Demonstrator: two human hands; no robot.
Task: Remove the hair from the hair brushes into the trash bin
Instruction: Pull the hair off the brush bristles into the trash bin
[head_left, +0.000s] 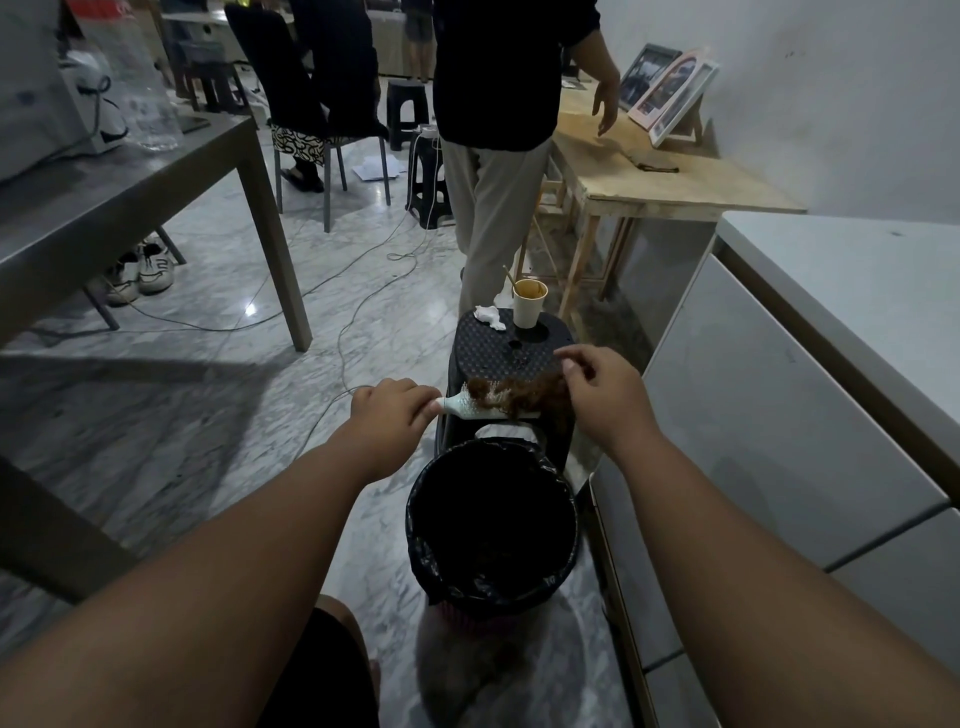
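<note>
Two containers are seen: a trash bin (415, 519), lined with a black bag whose inside is too dark for contents to be told, is stood just before a black plastic stool (488, 345), on which a paper cup (529, 309), smeared brown inside and holding a thin stick (508, 277), is set beside a crumpled tissue (489, 316). A pale green hairbrush (467, 409) matted with brown hair (522, 395) is held over the stool's near edge, just beyond the bin: its handle is gripped by the curled left hand (389, 415), and the hair is pinched by the right hand (605, 395).
</note>
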